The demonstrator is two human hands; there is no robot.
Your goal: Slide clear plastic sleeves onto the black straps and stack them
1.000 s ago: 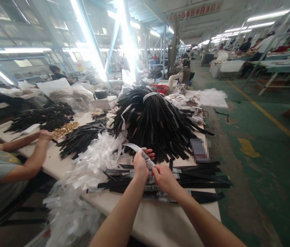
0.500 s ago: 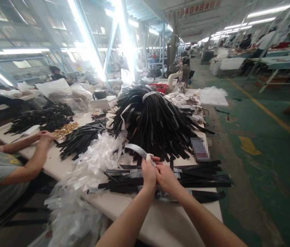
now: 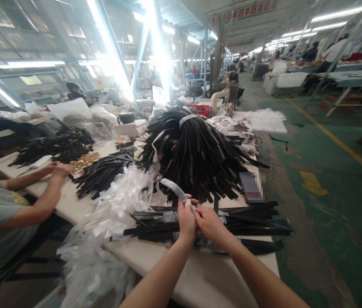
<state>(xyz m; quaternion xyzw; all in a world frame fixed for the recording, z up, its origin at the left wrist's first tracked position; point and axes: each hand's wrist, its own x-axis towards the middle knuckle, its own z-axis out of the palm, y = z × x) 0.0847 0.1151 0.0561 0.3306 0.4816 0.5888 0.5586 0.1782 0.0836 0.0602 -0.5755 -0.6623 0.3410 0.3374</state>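
Observation:
My left hand [image 3: 186,217] is closed around a strap wrapped in pale, translucent film [image 3: 172,187]. The strap's free end curves up and to the left. Right beside it, my right hand [image 3: 210,222] is closed with its fingertips at the same strap, touching my left hand. The part between my fingers is hidden. Below both hands lie black straps [image 3: 251,221] in flat bundles, with film around their middles. A large tied bundle of black straps [image 3: 197,158] fans out just beyond my hands.
Crumpled clear film strips [image 3: 120,201] heap up at left and hang off the table edge [image 3: 149,256]. A co-worker's hands [image 3: 59,170] work at left near gold-coloured pieces [image 3: 84,161] and more black straps [image 3: 104,169]. A blurred-out flat object [image 3: 251,187] lies at right.
The view has shifted slightly. My left thumb has come down along the strap, and the fingers of both hands have changed position a little. Both hands stay together at the strap.

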